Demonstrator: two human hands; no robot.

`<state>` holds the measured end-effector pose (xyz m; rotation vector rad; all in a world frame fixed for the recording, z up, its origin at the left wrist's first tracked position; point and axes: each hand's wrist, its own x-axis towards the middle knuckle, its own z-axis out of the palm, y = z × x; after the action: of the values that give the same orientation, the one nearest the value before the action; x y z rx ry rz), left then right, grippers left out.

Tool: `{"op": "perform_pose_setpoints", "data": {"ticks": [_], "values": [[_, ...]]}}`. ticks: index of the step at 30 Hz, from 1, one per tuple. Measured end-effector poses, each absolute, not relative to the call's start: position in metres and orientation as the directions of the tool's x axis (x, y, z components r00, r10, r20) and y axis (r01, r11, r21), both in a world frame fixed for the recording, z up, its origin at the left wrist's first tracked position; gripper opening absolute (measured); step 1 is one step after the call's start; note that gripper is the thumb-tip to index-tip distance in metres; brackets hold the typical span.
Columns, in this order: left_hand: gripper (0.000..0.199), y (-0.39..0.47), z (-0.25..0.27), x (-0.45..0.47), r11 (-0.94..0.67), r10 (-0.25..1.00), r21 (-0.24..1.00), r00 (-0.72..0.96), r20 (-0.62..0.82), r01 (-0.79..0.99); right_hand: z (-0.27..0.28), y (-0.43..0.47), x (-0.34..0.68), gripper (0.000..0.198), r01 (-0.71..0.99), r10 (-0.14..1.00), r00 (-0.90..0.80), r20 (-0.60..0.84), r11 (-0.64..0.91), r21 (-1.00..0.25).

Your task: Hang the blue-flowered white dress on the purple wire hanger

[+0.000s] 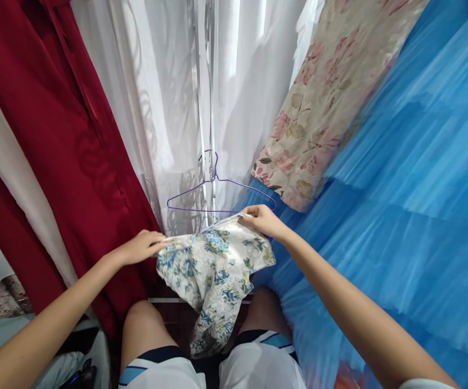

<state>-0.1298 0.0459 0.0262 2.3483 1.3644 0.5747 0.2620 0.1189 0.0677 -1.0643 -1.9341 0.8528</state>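
A white cloth garment with blue flowers [219,270] hangs between my two hands, its top edge stretched sideways and its lower part dangling above my lap. My left hand [144,246] pinches the garment's left upper corner. At the right part of the same edge, my right hand [260,220] grips the cloth between thumb and fingers. Just beyond the garment hangs a purple wire hanger [221,180], bare, in front of white metal bars. The garment's far side and exact kind are hidden by its folds.
Long red cloth [55,108] hangs at the left. White curtains [245,97] cover the back. Pink-flowered fabric [302,135] and a tiered blue tulle skirt [412,205] hang at the right. A pale bin [102,351] stands at the lower left.
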Motion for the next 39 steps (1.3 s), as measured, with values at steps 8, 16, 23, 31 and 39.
{"op": "perform_pose_setpoints", "data": {"ticks": [8,16,23,31,39], "values": [[0.027,0.114,0.057,-0.172,-0.338,0.830,0.128,0.231,0.508,0.932,0.034,0.169,0.224,0.027,0.715,0.796,-0.347,0.497,0.567,-0.409],[0.041,0.106,0.091,-0.094,-0.530,0.776,0.306,0.306,0.552,0.791,0.023,0.146,0.221,0.020,0.747,0.801,-0.366,0.474,0.557,-0.364],[0.036,0.098,0.087,-0.067,-0.305,0.735,0.333,-0.002,0.678,0.892,0.020,0.144,0.279,0.069,0.608,0.745,-0.188,0.640,0.600,-0.519],[0.046,0.101,0.084,-0.063,-0.332,0.740,0.283,0.062,0.670,0.900,0.054,0.156,0.307,0.068,0.687,0.740,0.067,0.669,0.453,-0.569],[0.048,0.100,0.087,-0.073,-0.248,0.752,0.233,0.035,0.659,0.940,0.111,0.158,0.326,0.022,0.729,0.927,-0.139,0.349,0.335,-0.598]]}}
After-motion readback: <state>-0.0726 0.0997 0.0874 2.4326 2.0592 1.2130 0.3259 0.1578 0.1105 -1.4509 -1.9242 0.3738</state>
